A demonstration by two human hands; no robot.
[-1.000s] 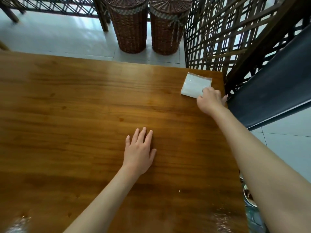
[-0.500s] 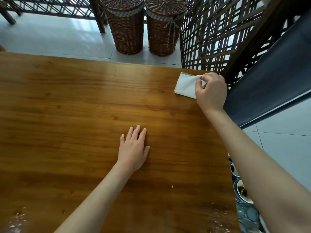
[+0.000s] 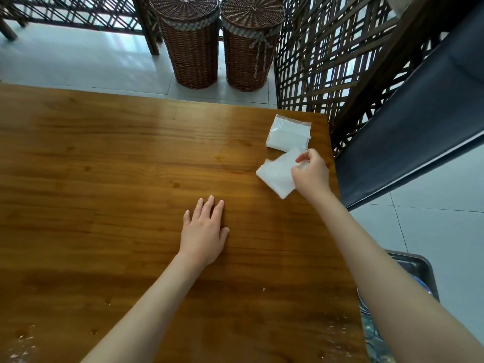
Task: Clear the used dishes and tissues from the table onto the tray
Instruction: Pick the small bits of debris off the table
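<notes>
A clear plastic pack of white tissues (image 3: 289, 135) lies near the far right corner of the wooden table (image 3: 117, 166). My right hand (image 3: 311, 174) pinches one white tissue (image 3: 278, 173) just in front of the pack, and the sheet hangs over the tabletop. My left hand (image 3: 204, 233) rests flat on the table's middle, fingers straight, holding nothing. A metal tray (image 3: 419, 271) sits low beside the table's right edge, mostly hidden behind my right forearm.
Two lidded wicker baskets (image 3: 190, 40) (image 3: 250, 43) stand on the tiled floor beyond the table. A dark lattice screen (image 3: 327, 61) and a dark blue seat (image 3: 419, 121) flank the right side. Crumbs and wet spots (image 3: 23, 341) mark the table's near edge.
My right hand has drawn a single tissue out of the pack and pulled it toward me. The pack stays near the corner. My left hand has stayed flat on the table.
</notes>
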